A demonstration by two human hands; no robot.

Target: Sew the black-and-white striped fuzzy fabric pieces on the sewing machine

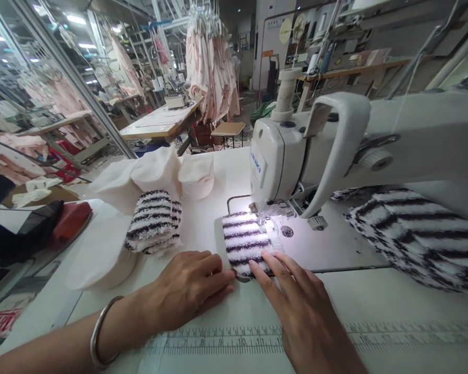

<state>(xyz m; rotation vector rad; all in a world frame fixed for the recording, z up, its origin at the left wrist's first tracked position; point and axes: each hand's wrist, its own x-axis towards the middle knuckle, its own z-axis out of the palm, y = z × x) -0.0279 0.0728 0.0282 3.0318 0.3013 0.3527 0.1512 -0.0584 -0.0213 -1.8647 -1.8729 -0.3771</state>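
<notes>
A small fuzzy piece of black-and-white striped fabric lies flat under the presser foot of a white sewing machine. My left hand rests flat on the table, fingers together, touching the piece's near left edge. My right hand lies with fingers stretched out, fingertips pressing on the piece's near right corner. A metal bangle sits on my left wrist.
A stack of striped pieces sits left of the machine, with cream fabric pieces behind and a cream piece nearer. A large striped pile lies at right. A ruler strip runs along the table's front. Garments hang behind.
</notes>
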